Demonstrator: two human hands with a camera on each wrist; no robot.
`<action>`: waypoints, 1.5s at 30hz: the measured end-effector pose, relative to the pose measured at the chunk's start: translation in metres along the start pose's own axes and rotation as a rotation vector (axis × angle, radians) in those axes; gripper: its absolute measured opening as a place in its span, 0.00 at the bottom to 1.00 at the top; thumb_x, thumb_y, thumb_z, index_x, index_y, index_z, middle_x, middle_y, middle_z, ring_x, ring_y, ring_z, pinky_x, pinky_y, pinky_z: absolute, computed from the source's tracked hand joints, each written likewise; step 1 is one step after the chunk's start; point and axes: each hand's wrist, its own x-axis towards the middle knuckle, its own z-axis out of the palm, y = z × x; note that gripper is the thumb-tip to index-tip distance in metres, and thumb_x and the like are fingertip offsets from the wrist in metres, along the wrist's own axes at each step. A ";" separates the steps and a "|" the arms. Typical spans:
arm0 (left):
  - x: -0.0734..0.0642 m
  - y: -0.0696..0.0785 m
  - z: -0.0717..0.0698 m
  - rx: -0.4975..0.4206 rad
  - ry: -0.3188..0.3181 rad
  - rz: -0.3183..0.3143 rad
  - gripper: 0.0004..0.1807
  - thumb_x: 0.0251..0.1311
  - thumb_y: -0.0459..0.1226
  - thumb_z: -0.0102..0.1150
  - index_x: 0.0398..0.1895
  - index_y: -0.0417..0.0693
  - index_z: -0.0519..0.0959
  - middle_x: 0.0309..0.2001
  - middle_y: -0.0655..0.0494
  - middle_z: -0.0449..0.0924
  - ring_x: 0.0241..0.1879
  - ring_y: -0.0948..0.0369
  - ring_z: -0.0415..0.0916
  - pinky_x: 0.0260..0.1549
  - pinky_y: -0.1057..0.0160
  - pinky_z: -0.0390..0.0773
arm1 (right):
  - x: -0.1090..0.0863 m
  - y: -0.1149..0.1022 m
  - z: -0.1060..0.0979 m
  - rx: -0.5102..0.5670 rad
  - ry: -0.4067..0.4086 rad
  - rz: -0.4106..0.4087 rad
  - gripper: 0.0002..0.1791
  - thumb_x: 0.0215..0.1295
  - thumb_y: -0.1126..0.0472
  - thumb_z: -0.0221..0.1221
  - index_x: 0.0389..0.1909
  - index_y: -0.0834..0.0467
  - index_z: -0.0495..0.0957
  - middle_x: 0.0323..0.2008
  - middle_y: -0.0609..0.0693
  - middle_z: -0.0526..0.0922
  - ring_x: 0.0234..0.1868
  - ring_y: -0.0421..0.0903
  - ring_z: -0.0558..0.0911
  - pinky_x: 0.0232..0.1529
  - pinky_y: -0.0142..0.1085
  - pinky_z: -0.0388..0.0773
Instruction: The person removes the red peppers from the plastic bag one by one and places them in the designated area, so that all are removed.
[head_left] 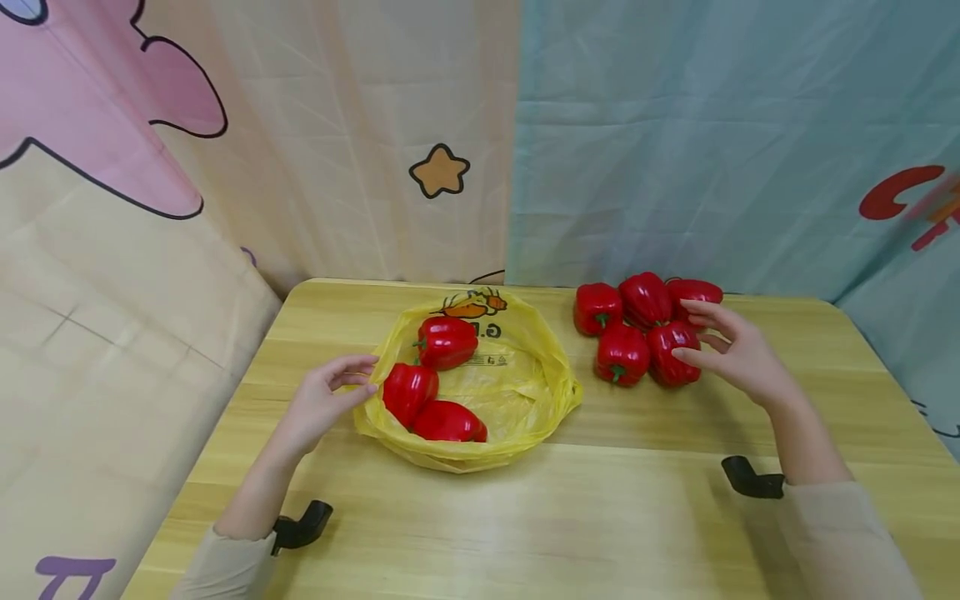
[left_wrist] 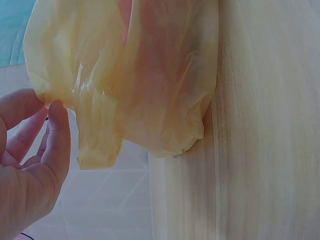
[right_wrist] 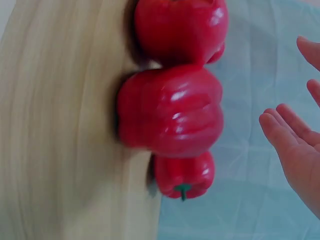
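Observation:
A yellow plastic bag [head_left: 558, 367] lies on the table with its mouth spread wide and three red bell peppers inside, one of them a bell pepper [head_left: 450, 342] near the back. My left hand [head_left: 322, 400] pinches the bag's left rim between thumb and fingers; the left wrist view shows the thin plastic [left_wrist: 100, 100] at the fingertips. On the right, my right hand [head_left: 738, 354] hovers over the nearest right bell pepper [head_left: 671, 354] of a group. Its fingers are spread and hold nothing; in the right wrist view they stand apart from the peppers [right_wrist: 172, 112].
Several red bell peppers, such as one with a green stem [head_left: 622, 354], sit close together at the table's back right. Printed curtains [head_left: 637, 150] hang right behind the wooden table [head_left: 585, 517]. A black wrist mount [head_left: 750, 479] sticks out from each sleeve.

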 end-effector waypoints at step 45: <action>0.001 -0.001 0.002 0.012 -0.019 0.007 0.22 0.58 0.31 0.61 0.56 0.34 0.72 0.51 0.39 0.74 0.43 0.65 0.74 0.38 0.72 0.77 | 0.035 -0.075 0.147 0.216 -0.533 -0.213 0.25 0.58 0.63 0.63 0.58 0.57 0.72 0.56 0.52 0.73 0.56 0.52 0.71 0.58 0.50 0.68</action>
